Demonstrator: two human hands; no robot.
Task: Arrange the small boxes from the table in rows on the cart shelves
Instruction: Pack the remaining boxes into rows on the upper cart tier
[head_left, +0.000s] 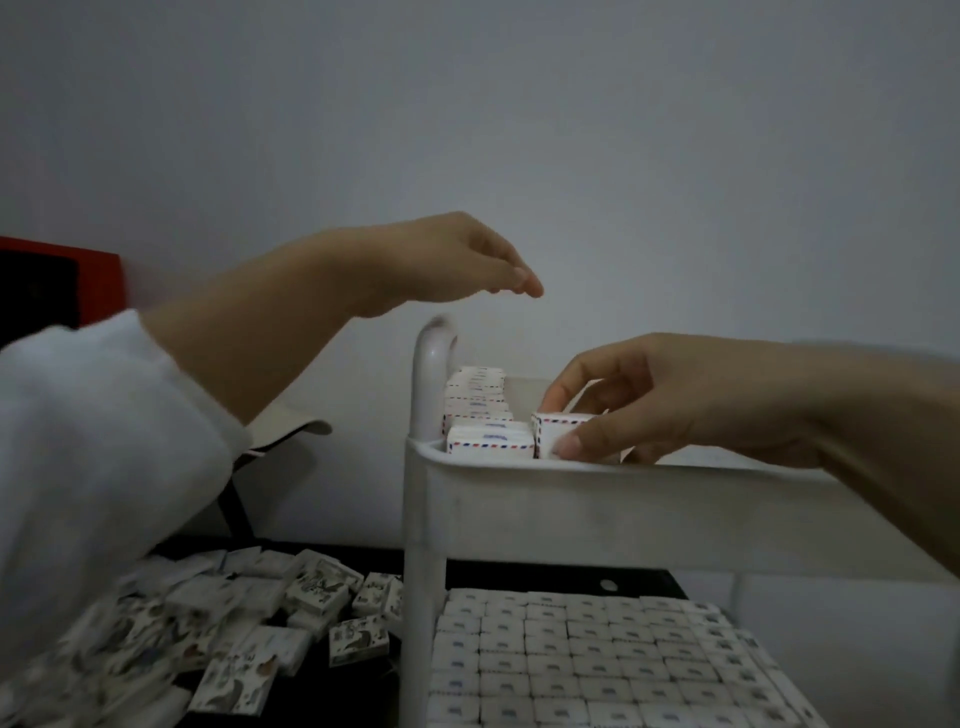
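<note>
White small box (558, 434) pinched by right hand (654, 400) on cart's top shelf (623, 486); left hand (457, 260) hovers relaxed, empty.

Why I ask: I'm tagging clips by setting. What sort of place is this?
Probably a room used for small-scale packing or stock sorting: a white cart with small boxes in rows on its shelves, a loose heap of boxes on a dark table, a bare wall.

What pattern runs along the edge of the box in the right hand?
Red and blue dashes on the white box; head view.
</note>
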